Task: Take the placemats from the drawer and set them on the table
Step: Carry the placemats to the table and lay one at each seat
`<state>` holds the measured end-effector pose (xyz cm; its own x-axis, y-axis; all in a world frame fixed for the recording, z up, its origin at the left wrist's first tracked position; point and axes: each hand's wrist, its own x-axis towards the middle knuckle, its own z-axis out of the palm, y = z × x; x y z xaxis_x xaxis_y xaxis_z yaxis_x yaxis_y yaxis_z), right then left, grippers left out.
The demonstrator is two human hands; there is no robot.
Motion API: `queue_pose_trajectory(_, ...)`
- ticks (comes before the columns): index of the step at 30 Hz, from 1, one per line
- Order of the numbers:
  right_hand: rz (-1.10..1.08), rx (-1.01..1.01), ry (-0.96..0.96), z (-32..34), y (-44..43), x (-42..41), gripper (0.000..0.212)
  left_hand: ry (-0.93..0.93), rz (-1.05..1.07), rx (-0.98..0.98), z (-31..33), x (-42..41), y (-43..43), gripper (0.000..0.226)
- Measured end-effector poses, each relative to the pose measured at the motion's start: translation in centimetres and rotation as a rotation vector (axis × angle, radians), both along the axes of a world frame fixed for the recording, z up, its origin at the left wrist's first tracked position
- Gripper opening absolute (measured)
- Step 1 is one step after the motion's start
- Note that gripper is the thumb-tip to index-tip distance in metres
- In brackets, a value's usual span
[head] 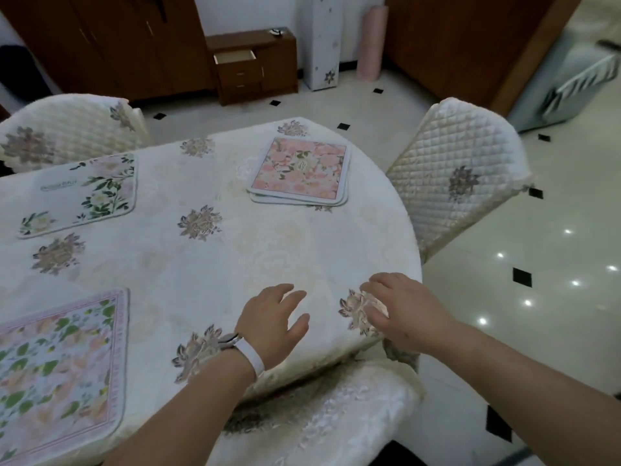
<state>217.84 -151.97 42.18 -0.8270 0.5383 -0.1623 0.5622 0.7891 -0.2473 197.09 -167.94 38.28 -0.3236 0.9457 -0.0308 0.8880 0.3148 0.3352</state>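
Two placemats (80, 193) are laid at left, a stack (299, 169) at upper centre is undealt, and nothing is held by the relaxed left hand (272, 317) or right hand (403, 311).

Cloth, wood, tile
Bench cloth (235, 264) sheeny, embroidered; 2 o'clock chair cover (457, 169) quilted; 12 o'clock cabinet (255, 65) wood; floor (537, 247) glossy.

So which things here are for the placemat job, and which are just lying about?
For the job: pink mat stack, white mat, leafy mat, open drawer, table.
Lying about: left chair, right chair, pink roll, wristband.
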Motion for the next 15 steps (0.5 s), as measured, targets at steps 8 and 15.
queue_pose_trajectory(8, -0.207, -0.005, -0.015, -0.1, 3.1, 7.1, 0.045, -0.032, -0.143, 0.001, -0.4, 5.2, 5.1, 0.05)
queue_pose_trajectory(15, -0.279, -0.034, 0.099, -0.4, 11.4, 12.4, 0.043, 0.02, -0.144, -0.102, 0.3, 10.0, 13.4, 0.061)
